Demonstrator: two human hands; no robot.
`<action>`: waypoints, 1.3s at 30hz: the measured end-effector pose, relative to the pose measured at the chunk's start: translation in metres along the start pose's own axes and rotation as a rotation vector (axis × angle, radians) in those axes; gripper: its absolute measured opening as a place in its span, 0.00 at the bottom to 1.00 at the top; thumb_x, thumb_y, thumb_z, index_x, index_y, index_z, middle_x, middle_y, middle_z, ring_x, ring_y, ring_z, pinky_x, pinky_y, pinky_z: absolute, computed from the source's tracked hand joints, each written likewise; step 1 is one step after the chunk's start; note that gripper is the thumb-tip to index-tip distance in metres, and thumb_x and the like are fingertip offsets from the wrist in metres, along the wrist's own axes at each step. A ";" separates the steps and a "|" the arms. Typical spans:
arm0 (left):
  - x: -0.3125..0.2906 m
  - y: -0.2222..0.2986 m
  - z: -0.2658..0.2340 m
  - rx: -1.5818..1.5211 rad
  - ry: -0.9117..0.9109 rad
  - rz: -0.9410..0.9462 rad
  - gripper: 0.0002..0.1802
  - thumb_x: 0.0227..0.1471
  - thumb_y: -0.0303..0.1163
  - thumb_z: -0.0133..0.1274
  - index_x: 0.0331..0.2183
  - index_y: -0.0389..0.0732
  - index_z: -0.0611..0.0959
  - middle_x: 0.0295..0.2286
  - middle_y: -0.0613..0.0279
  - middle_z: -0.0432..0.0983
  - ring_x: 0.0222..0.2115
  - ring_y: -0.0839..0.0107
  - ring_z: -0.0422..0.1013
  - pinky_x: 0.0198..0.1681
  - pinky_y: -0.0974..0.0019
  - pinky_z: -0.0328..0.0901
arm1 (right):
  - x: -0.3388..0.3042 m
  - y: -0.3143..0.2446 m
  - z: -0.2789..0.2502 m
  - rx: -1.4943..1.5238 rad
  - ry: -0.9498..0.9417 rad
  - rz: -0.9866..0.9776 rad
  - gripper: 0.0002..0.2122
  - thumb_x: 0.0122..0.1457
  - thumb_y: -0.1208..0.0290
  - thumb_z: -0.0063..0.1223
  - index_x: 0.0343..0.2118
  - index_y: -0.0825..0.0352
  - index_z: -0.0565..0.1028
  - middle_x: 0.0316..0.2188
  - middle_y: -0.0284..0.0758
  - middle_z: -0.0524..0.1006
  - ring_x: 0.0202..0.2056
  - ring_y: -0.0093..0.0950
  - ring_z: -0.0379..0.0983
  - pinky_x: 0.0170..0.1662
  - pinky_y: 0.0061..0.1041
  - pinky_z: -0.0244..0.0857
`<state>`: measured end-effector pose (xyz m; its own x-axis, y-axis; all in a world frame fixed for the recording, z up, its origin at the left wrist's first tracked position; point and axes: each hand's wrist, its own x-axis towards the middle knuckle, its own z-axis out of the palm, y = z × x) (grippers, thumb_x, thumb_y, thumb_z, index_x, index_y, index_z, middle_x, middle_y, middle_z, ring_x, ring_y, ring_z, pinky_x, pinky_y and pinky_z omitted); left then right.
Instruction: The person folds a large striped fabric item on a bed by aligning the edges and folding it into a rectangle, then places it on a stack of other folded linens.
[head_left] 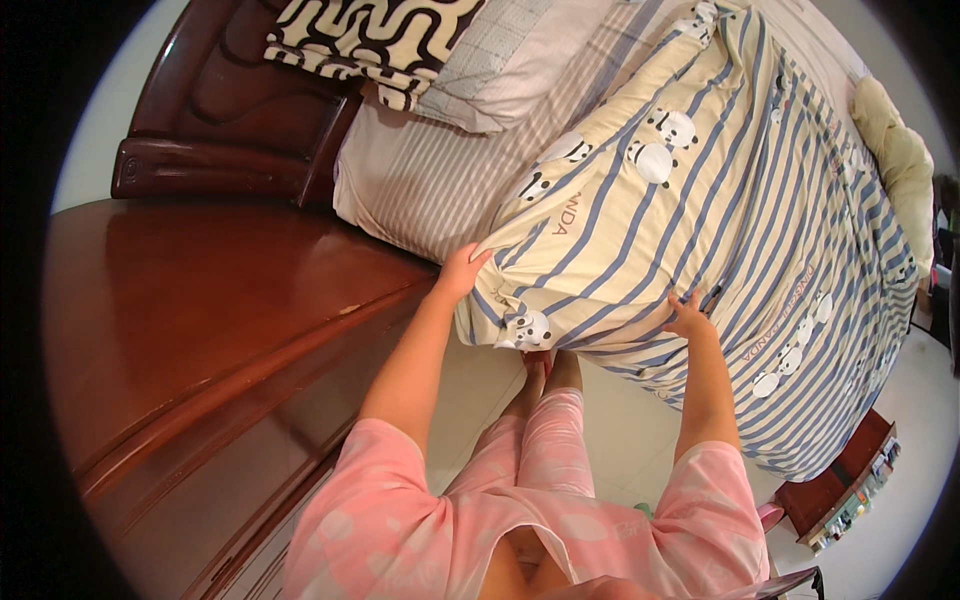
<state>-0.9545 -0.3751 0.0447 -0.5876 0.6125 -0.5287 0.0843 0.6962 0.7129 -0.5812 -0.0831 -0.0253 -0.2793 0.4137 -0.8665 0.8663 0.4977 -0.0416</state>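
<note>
A cream quilt (650, 235) with blue stripes and panda prints spreads over the bed and hangs down its near side. My left hand (464, 272) is closed on the edge of this quilt, close to the head end of the bed. Farther right, my right hand (688, 316) touches the quilt near its hanging edge, fingers apart. Folds run across the cover between the two hands. Beneath it, a striped bedsheet (410, 175) shows on the mattress beside the headboard.
Left of me stands a dark red wooden cabinet (230, 300), close to my left arm. The wooden headboard (230, 110) rises behind it. Pillows (500, 70) and a black-and-cream patterned cloth (375, 35) lie at the bed's head. A low shelf (850, 490) with small items stands right.
</note>
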 end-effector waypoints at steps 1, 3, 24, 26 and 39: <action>-0.003 0.000 -0.004 -0.064 0.081 -0.011 0.20 0.49 0.41 0.50 0.39 0.34 0.75 0.30 0.46 0.75 0.32 0.60 0.72 0.37 0.66 0.63 | 0.003 -0.001 0.000 0.002 0.013 -0.005 0.41 0.37 0.59 0.62 0.57 0.39 0.53 0.60 0.49 0.27 0.54 0.55 0.53 0.55 0.38 0.55; -0.010 0.001 -0.011 -0.023 0.156 -0.043 0.20 0.52 0.40 0.47 0.40 0.31 0.74 0.34 0.55 0.75 0.35 0.71 0.69 0.39 0.68 0.62 | 0.006 -0.011 -0.004 0.071 0.083 -0.037 0.34 0.40 0.59 0.59 0.55 0.48 0.60 0.60 0.50 0.42 0.55 0.49 0.55 0.54 0.34 0.56; -0.064 0.081 -0.048 -0.841 0.067 -0.153 0.28 0.55 0.46 0.43 0.48 0.32 0.67 0.43 0.58 0.69 0.43 0.72 0.65 0.48 0.71 0.57 | -0.096 -0.307 -0.137 1.219 -0.273 -0.344 0.17 0.53 0.58 0.52 0.19 0.68 0.65 0.17 0.32 0.66 0.15 0.21 0.62 0.13 0.20 0.52; -0.068 0.097 -0.049 -0.920 -0.005 -0.127 0.25 0.57 0.44 0.41 0.47 0.34 0.68 0.42 0.60 0.70 0.43 0.74 0.65 0.47 0.72 0.58 | -0.092 -0.311 -0.130 1.186 -0.297 -0.313 0.17 0.53 0.58 0.52 0.18 0.67 0.64 0.16 0.31 0.65 0.14 0.21 0.61 0.12 0.20 0.51; -0.084 0.155 -0.048 -0.913 -0.112 -0.138 0.22 0.57 0.42 0.40 0.47 0.35 0.69 0.42 0.61 0.70 0.42 0.73 0.65 0.47 0.71 0.58 | -0.119 -0.292 -0.151 1.265 -0.439 -0.281 0.07 0.53 0.69 0.41 0.21 0.65 0.67 0.17 0.29 0.66 0.18 0.22 0.61 0.21 0.23 0.62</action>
<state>-0.9301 -0.3370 0.2214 -0.4601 0.6117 -0.6436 -0.6745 0.2306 0.7013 -0.8633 -0.1625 0.1654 -0.5589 0.0239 -0.8289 0.6525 -0.6042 -0.4574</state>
